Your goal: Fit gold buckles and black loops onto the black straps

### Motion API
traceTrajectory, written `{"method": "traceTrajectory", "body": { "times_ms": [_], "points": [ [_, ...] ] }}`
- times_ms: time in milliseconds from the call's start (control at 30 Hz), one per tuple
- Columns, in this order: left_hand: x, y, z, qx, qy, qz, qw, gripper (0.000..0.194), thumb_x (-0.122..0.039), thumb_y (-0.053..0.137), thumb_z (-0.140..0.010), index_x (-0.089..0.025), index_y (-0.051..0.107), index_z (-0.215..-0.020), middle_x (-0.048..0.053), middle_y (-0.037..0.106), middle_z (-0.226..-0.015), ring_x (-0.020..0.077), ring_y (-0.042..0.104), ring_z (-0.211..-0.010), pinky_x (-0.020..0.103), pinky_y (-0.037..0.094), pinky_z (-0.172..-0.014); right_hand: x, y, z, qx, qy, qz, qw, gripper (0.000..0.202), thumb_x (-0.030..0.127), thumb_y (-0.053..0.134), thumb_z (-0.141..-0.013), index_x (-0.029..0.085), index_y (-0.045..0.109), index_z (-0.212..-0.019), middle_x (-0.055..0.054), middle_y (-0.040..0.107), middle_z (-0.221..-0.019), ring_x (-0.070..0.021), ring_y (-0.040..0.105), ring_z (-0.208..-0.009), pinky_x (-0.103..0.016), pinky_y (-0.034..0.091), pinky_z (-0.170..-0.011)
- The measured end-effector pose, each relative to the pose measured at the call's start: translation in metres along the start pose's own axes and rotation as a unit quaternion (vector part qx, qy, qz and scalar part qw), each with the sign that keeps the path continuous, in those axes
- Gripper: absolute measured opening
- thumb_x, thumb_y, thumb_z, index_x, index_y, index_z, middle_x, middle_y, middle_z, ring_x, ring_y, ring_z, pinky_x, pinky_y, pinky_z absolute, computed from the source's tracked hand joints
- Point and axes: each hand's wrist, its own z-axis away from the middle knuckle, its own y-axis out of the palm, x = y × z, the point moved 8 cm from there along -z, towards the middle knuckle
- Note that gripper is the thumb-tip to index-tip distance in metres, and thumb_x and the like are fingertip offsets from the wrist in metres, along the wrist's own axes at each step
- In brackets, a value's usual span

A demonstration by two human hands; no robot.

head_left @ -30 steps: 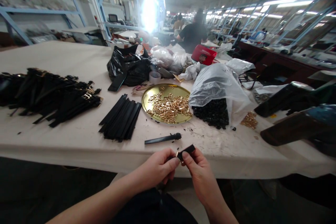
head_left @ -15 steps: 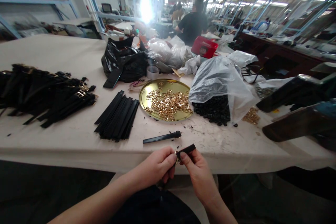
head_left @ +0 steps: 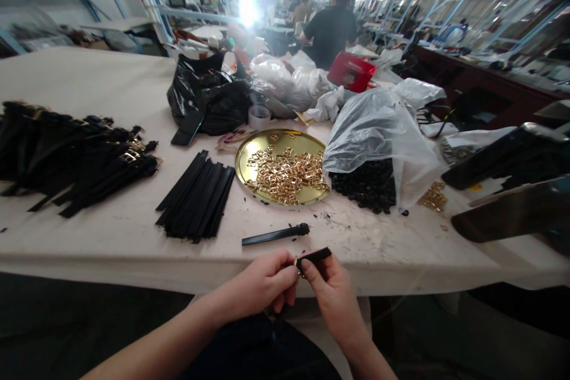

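Note:
Just in front of the table's near edge, my left hand (head_left: pixel 274 284) and my right hand (head_left: pixel 327 285) are close together. A short black strap (head_left: pixel 317 255) is pinched between my right thumb and fingers, its free end pointing right. Where the hands meet, a gold buckle (head_left: pixel 298 266) shows on the strap, with my left thumb and fingers closed at it; my fingers partly hide it. Beyond them lies a finished-looking black strap (head_left: pixel 274 234) with a buckle at its right end. A round gold tray (head_left: pixel 249 151) farther back carries many loose gold buckles (head_left: pixel 285 175).
Left of the tray sits a stack of flat black straps (head_left: pixel 196 199), and farther left a pile of buckled straps (head_left: pixel 84 160). A clear plastic bag (head_left: pixel 374 124) partly covers small black pieces (head_left: pixel 367 187). A black bag (head_left: pixel 209 95) stands behind. One person (head_left: pixel 332 32) is in the background.
The strap and buckle have shifted slightly left and tilted a little in my fingers. Both hands keep their hold. The view has moved slightly.

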Motion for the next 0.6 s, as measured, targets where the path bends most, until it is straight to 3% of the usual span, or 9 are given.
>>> {"method": "traceTrajectory", "body": {
  "times_ms": [133, 233, 467, 600],
  "points": [
    [0.004, -0.001, -0.003, -0.008, -0.018, -0.026, 0.999, 0.009, -0.018, 0.038, -0.076, -0.017, 0.045, -0.081, -0.006, 0.052, -0.058, 0.0055, 0.041, -0.042, 0.015, 0.034, -0.04, -0.009, 0.004, -0.002, 0.02, 0.055, -0.07, 0.996, 0.022, 0.037, 0.059, -0.075, 0.018, 0.059, -0.083, -0.003, 0.065, -0.078, -0.018, 0.058, -0.074, -0.03, 0.044, -0.068],
    [0.009, -0.001, -0.006, -0.014, -0.017, -0.034, 0.999, 0.008, -0.024, 0.039, -0.079, -0.017, 0.044, -0.079, -0.006, 0.049, -0.055, 0.0057, 0.039, -0.041, 0.015, 0.031, -0.037, -0.013, 0.005, -0.002, 0.016, 0.056, -0.088, 0.994, 0.023, 0.037, 0.06, -0.074, 0.018, 0.058, -0.086, -0.003, 0.066, -0.081, -0.0185, 0.059, -0.077, -0.031, 0.044, -0.072],
    [0.014, -0.003, -0.01, -0.022, -0.003, -0.01, 1.0, 0.024, -0.041, 0.041, -0.082, -0.017, 0.043, -0.077, -0.006, 0.047, -0.054, 0.0055, 0.037, -0.039, 0.015, 0.028, -0.036, -0.006, -0.004, 0.003, -0.032, 0.002, -0.012, 0.999, 0.02, 0.037, 0.061, -0.073, 0.018, 0.061, -0.08, -0.003, 0.064, -0.076, -0.0192, 0.056, -0.075, -0.031, 0.043, -0.071],
    [0.012, -0.002, -0.009, -0.033, -0.002, 0.008, 0.999, 0.021, -0.038, 0.042, -0.082, -0.017, 0.044, -0.077, -0.007, 0.045, -0.051, 0.005, 0.034, -0.037, 0.015, 0.026, -0.035, -0.015, -0.001, 0.003, -0.01, 0.074, -0.113, 0.991, 0.025, 0.041, 0.061, -0.073, 0.018, 0.064, -0.08, -0.002, 0.062, -0.072, -0.0162, 0.052, -0.068, -0.029, 0.042, -0.067]
  ]
}}
